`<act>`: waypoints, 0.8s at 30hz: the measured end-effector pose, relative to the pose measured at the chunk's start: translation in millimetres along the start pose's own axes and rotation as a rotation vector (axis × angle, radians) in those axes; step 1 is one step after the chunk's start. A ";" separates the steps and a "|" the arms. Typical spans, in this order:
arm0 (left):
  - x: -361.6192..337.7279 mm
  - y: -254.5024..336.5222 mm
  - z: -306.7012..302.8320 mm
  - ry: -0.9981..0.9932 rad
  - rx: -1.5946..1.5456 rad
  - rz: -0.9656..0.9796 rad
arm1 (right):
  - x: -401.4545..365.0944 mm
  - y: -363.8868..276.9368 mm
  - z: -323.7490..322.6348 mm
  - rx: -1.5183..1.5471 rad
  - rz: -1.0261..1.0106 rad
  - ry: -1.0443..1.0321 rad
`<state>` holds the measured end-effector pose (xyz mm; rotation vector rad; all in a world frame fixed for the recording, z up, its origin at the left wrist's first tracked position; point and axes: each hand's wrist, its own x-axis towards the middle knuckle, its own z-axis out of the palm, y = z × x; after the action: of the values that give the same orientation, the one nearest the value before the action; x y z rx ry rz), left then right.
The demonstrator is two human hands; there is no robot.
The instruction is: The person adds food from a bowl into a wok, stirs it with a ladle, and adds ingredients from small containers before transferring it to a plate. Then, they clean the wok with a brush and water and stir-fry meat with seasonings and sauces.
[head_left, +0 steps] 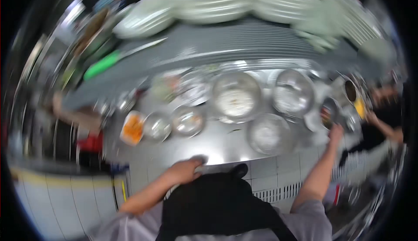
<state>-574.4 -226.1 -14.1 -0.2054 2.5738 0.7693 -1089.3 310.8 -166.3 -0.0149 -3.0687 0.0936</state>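
Note:
My left hand (186,170) is at the front edge of the steel table, fingers curled around a small dark thing (201,157) too blurred to name. Off to the right, my right hand (336,133) is closed at the near rim of a small metal bowl (329,111) with reddish and green food inside. Left of that bowl stand a wide metal bowl (266,134) with white contents and another deep metal bowl (293,93). A large steel bowl (236,97) with pale contents sits mid-table.
Orange food fills a white tray (133,128) at left, beside two small bowls (157,127). A green-handled knife (104,64) lies on the grey shelf above, under stacked pale plates (209,1). Another person's hand (372,118) is at the far right, near a yellow object (359,107).

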 end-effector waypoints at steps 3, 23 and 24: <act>-40.0 -13.8 -12.8 0.042 -0.075 -0.091 | -12.4 25.6 -72.6 -0.298 -0.054 0.137; -296.2 -377.7 -146.2 0.439 -0.236 -0.454 | -481.5 -498.1 -207.2 1.238 -0.318 -0.874; -305.7 -393.0 -147.0 0.455 -0.245 -0.473 | -491.3 -530.3 -198.7 1.259 -0.314 -0.953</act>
<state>-253.8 -630.4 43.8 -1.1351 2.6511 0.9263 -589.1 -212.3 29.1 0.7326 -2.9726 2.4996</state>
